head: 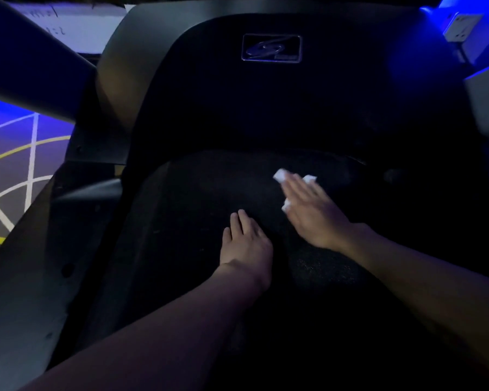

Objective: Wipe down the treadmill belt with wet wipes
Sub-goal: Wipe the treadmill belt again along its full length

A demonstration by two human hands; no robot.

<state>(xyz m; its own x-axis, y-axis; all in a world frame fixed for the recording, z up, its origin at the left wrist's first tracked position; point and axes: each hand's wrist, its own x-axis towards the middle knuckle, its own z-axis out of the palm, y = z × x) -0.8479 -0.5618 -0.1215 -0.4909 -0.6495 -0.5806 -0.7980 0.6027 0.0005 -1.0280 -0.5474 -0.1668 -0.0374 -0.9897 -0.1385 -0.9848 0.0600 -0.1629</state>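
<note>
Blue-lit gloom surrounds the black textured treadmill belt (187, 218). On it, the right hand (314, 215) presses a crumpled white wet wipe (280, 175) with straight fingers, and the left hand (246, 244) rests flat, holding nothing.

Floor (9, 170) at left, blue-lit, w/ white + yellow lines. Wall socket (460, 26) top right. Handwritten paper (76, 32) top left. Logo badge (271, 48) on dark cover.

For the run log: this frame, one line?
phase: wipe | right hand: presses wet wipe on belt | left hand: flat on belt
</note>
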